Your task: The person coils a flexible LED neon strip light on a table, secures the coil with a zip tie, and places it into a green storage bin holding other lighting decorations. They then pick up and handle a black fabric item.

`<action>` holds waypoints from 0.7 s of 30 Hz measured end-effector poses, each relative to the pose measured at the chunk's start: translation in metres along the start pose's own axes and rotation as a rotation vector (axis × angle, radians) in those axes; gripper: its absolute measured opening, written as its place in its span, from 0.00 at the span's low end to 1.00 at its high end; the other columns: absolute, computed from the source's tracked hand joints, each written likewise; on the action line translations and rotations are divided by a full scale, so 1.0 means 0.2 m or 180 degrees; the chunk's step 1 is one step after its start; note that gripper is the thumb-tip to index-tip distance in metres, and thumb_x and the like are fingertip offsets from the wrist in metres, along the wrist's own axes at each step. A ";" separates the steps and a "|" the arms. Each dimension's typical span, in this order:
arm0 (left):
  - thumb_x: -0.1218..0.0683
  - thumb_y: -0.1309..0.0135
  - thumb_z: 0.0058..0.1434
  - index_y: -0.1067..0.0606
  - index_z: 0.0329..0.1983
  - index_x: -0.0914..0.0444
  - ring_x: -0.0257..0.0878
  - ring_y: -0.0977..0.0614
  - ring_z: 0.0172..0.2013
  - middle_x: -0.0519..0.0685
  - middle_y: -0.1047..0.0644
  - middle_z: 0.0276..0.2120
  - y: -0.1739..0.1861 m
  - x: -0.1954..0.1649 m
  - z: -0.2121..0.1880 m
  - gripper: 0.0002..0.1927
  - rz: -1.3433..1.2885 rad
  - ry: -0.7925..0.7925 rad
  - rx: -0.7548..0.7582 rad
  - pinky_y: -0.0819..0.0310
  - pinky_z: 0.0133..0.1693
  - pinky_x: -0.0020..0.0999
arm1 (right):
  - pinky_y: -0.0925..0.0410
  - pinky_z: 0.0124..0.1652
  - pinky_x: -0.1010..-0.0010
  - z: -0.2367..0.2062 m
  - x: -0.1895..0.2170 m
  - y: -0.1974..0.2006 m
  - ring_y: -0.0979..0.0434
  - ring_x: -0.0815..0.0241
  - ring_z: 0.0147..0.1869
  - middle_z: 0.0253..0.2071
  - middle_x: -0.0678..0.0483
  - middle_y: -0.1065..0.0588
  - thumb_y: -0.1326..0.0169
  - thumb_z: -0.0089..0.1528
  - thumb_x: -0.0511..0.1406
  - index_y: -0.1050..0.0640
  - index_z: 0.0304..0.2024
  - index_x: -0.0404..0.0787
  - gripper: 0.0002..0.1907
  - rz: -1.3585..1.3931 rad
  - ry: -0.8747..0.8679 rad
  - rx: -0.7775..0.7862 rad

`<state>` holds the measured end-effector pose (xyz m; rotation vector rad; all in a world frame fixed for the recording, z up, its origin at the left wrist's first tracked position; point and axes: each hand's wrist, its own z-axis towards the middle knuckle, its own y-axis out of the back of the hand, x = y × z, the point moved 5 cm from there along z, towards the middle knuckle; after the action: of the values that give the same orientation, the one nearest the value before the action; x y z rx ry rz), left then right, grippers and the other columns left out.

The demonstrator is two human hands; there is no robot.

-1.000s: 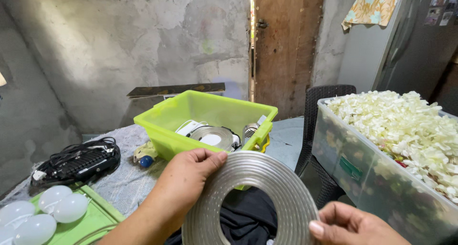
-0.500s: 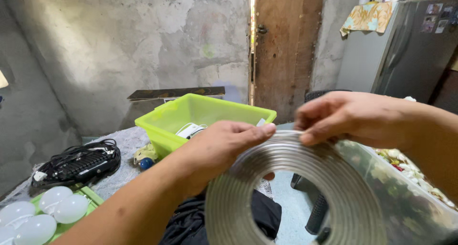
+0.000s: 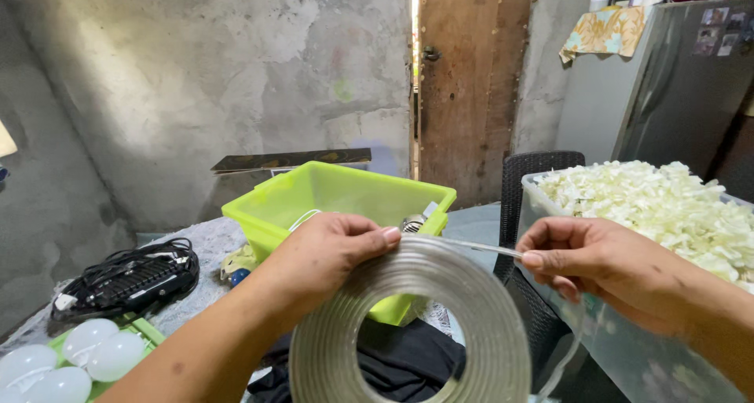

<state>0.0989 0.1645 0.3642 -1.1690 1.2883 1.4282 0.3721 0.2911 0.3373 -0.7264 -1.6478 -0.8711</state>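
The left hand (image 3: pixel 330 254) grips the top of a big silvery coil of strip (image 3: pixel 408 324), low in the centre of the frame. The right hand (image 3: pixel 597 265) pinches its loose end (image 3: pixel 487 248), fingers closed, drawn out sideways before the green bin (image 3: pixel 338 195).

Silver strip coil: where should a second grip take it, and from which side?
Take the coil on its upper right rim, coming from the right. It stands upright facing the camera; the left hand already pinches the top left, and the right hand holds only the loose end pulled off the top, so the right side hangs unsupported.
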 end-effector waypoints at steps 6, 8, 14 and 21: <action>0.50 0.43 0.65 0.17 0.35 0.69 0.28 0.26 0.26 0.42 0.21 0.25 -0.01 0.12 -0.02 0.16 -0.0254 0.0024 0.0114 0.30 0.30 0.26 | 0.38 0.26 0.68 -0.09 -0.10 0.02 0.29 0.59 0.26 0.27 0.48 0.21 0.36 0.61 0.39 0.24 0.41 0.32 0.17 -0.0153 -0.0239 -0.0273; 0.50 0.43 0.64 0.17 0.36 0.69 0.28 0.25 0.26 0.42 0.20 0.25 0.00 0.15 -0.03 0.16 -0.0258 0.0165 0.0020 0.30 0.30 0.26 | 0.35 0.29 0.67 -0.11 -0.16 -0.03 0.28 0.58 0.30 0.31 0.46 0.21 0.38 0.65 0.40 0.24 0.44 0.34 0.15 -0.0168 -0.0720 -0.0396; 0.49 0.44 0.64 0.15 0.39 0.68 0.29 0.24 0.26 0.42 0.19 0.26 0.01 0.20 -0.03 0.16 -0.0184 0.0227 -0.0063 0.29 0.31 0.25 | 0.32 0.30 0.64 -0.11 -0.28 -0.12 0.20 0.56 0.37 0.34 0.46 0.19 0.42 0.66 0.38 0.20 0.42 0.31 0.13 0.0272 -0.0973 -0.0163; 0.50 0.44 0.63 0.16 0.41 0.68 0.29 0.22 0.28 0.44 0.18 0.28 0.02 0.28 -0.05 0.16 -0.0349 0.0259 0.0019 0.26 0.33 0.26 | 0.41 0.24 0.71 -0.05 -0.53 -0.20 0.27 0.60 0.27 0.28 0.48 0.23 0.39 0.65 0.36 0.22 0.37 0.33 0.10 0.0846 -0.1068 0.0019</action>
<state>0.0850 0.1553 0.3098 -1.2855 1.2632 1.3083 0.3686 0.2588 0.2290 -1.1056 -1.7910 -0.5754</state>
